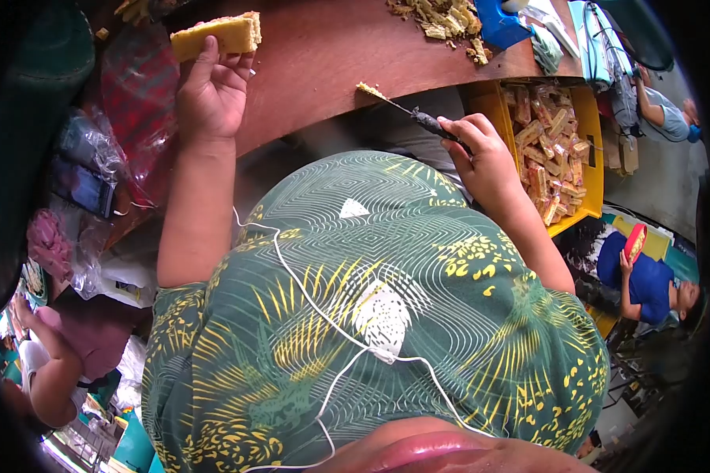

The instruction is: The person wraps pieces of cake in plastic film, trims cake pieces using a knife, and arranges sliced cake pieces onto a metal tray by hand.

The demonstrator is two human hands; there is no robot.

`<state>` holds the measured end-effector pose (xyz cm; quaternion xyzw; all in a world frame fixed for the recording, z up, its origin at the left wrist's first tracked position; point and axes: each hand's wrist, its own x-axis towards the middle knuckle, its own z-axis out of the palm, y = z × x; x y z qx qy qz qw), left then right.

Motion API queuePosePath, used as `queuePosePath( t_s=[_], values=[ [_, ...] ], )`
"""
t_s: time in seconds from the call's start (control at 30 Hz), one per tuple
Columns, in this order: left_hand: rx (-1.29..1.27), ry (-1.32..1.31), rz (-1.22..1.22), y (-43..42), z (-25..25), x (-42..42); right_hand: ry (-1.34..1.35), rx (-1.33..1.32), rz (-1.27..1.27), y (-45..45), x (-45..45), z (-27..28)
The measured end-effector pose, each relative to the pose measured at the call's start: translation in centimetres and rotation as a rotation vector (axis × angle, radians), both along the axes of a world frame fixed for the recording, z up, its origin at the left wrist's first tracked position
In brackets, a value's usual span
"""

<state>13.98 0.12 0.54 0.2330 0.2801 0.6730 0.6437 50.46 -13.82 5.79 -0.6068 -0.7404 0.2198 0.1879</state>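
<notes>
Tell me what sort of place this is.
Probably a small food workshop: the left hand holds a slab that looks like cake, crumbly scraps lie heaped on the table, and wrapped pieces fill a yellow crate.

1. Strong fisheye distortion bows the edge of the table (308, 79), and black vignetting swallows the corners
2. Soft, moderate light, seemingly from above, spreads evenly over the patterned shirt (402, 260)
3. The yellow slab (213, 39) and the dark-handled blade (430, 123) look fairly crisp
4. Small white glints streak the clear plastic (95, 140) at the left
5. Dim shadow lies beneath the table, while the floor (674, 185) at the right looks paler
6. Toward the rim, shapes stretch, tilt and soften
</notes>
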Motion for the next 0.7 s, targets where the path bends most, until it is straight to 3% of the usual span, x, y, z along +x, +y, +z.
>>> queuePosePath(
  t_s=[0.13, 0.27, 0.4, 0.5, 0.6, 0.67, 0.7],
  values=[
    [0.001, -0.007, 0.007, -0.2, 0.0, -0.1, -0.024, 0.087, 0.019, 0.4, -0.8, 1.4],
    [0.003, 0.003, 0.008, 0.0, 0.3, 0.2, -0.073, 0.125, -0.041, 1.8, 1.8, -1.6],
    [-0.003, 0.002, 0.012, -0.1, 0.1, 0.1, -0.217, 0.171, -0.331, 6.3, 6.6, -2.0],
    [-0.007, 0.01, 0.012, -0.2, 0.4, 0.2, -0.232, 0.201, -0.295, 7.0, 6.3, -0.7],
    [-0.009, -0.012, 0.001, -0.1, 0.4, 0.0, 0.092, 0.068, -0.082, 5.1, 0.3, -0.5],
    [-0.009, -0.001, 0.025, -0.1, 0.5, 0.3, -0.15, 0.018, 0.068, 3.9, -3.7, 0.6],
    [-0.009, 0.005, 0.038, -0.2, 0.6, 0.4, -0.141, 0.019, 0.112, 4.0, -4.8, 0.5]
  ],
)
